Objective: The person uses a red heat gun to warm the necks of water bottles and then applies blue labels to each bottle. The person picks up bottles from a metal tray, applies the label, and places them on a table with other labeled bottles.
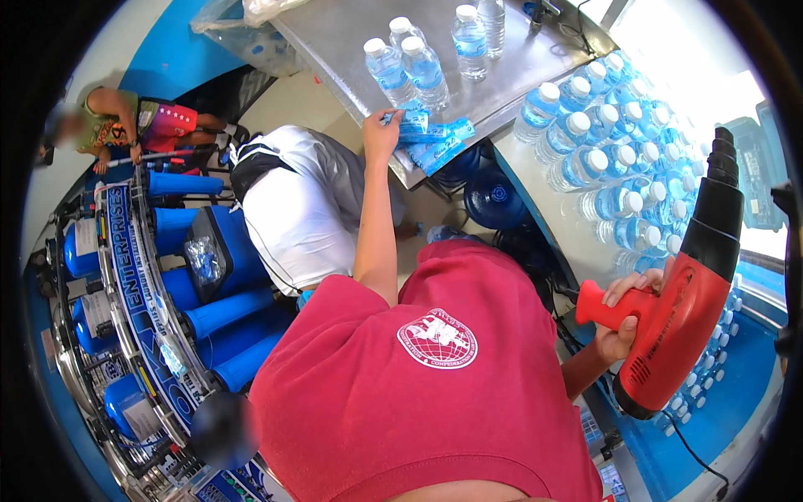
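My right hand point(623, 311) is wrapped round the handle of a red heat gun point(674, 322), whose black nozzle points up at the right. At the edge of the metal table point(335, 63), my left hand point(381, 131) pinches the end of a blue printed plastic label point(413, 124). More flat blue labels point(435, 151) lie beside it, overhanging the table corner. Just beyond stand three capped water bottles point(424, 75) with blue labels. Another labelled bottle point(469, 43) is farther right, with one more bottle point(492, 25) behind it.
Many clear bottles point(598, 159) with white caps crowd the counter at the right. Under the table corner sit large blue water jugs point(493, 198). A person in white point(293, 201) bends close at the left, another sits farther back. Blue filter cylinders point(234, 314) fill the left.
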A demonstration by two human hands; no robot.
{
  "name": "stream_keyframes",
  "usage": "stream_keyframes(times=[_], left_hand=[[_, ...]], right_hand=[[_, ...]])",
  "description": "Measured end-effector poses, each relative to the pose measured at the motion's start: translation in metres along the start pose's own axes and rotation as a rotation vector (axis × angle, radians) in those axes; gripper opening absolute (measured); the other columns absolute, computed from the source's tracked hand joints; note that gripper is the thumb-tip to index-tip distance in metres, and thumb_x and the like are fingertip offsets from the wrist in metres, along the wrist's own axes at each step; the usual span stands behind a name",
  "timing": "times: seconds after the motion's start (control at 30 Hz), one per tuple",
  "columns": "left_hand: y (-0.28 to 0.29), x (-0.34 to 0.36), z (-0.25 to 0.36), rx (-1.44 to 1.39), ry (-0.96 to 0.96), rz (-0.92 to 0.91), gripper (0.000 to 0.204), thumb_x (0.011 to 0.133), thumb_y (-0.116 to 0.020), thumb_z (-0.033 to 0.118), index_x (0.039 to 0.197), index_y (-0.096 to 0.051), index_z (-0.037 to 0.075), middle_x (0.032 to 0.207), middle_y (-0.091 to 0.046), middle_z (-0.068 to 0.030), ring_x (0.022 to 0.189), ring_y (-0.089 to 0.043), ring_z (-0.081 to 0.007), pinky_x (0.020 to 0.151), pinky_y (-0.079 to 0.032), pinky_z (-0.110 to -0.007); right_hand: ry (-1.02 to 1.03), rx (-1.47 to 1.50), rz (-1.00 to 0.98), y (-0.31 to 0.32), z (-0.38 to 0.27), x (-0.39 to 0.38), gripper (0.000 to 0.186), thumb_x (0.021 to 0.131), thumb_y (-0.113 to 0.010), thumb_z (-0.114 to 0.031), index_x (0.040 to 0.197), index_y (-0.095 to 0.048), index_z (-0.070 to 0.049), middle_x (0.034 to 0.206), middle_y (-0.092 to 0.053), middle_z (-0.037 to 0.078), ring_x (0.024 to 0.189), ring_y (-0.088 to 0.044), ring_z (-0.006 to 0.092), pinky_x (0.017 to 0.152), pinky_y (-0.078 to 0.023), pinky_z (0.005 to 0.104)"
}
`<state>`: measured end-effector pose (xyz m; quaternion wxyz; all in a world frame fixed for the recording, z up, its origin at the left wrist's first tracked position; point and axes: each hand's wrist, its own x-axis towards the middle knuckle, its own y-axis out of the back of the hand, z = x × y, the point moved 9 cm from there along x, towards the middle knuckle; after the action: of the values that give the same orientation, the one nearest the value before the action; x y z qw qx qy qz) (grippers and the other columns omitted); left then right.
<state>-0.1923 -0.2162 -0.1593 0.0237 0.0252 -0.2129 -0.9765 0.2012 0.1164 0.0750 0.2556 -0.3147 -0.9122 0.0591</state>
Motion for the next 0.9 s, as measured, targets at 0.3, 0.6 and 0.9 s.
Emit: stream_keyframes(times=[0.3, 0.6, 0.9], left_hand=[[0.014, -0.038, 0.047, 0.339, -0.506, 0.340, 0.014, 0.078, -0.076, 0.019, 0.081, -0.073, 0.006, 0.112, -0.064, -0.0124, 0.105, -0.061, -0.0324, 0.090, -0.047, -0.040], [0.069, -0.062, 0.153, -0.603, -0.551, 0.222, 0.012, 0.089, -0.067, 0.004, 0.083, -0.057, 0.004, 0.100, -0.066, -0.0082, 0.096, -0.060, -0.0153, 0.090, -0.046, -0.030], [0.051, 0.077, 0.248, -0.606, -0.542, 0.004, 0.011, 0.090, -0.071, 0.016, 0.092, -0.066, 0.006, 0.086, -0.066, -0.0011, 0.081, -0.059, -0.0094, 0.076, -0.047, -0.024]], right_hand=[[-0.058, -0.017, -0.068, -0.003, -0.001, 0.004, 0.088, 0.084, -0.075, -0.032, 0.141, -0.027, 0.015, 0.102, -0.048, 0.012, 0.064, -0.058, 0.0182, 0.056, -0.046, 0.0304], [-0.049, -0.028, -0.073, -0.002, -0.002, 0.001, 0.082, 0.085, -0.073, -0.031, 0.140, -0.028, 0.011, 0.102, -0.049, 0.014, 0.064, -0.058, 0.0178, 0.056, -0.047, 0.0306], [-0.062, 0.022, -0.032, -0.008, 0.000, -0.002, 0.085, 0.085, -0.072, -0.029, 0.143, -0.024, 0.012, 0.106, -0.048, 0.014, 0.066, -0.057, 0.0182, 0.061, -0.047, 0.0302]])
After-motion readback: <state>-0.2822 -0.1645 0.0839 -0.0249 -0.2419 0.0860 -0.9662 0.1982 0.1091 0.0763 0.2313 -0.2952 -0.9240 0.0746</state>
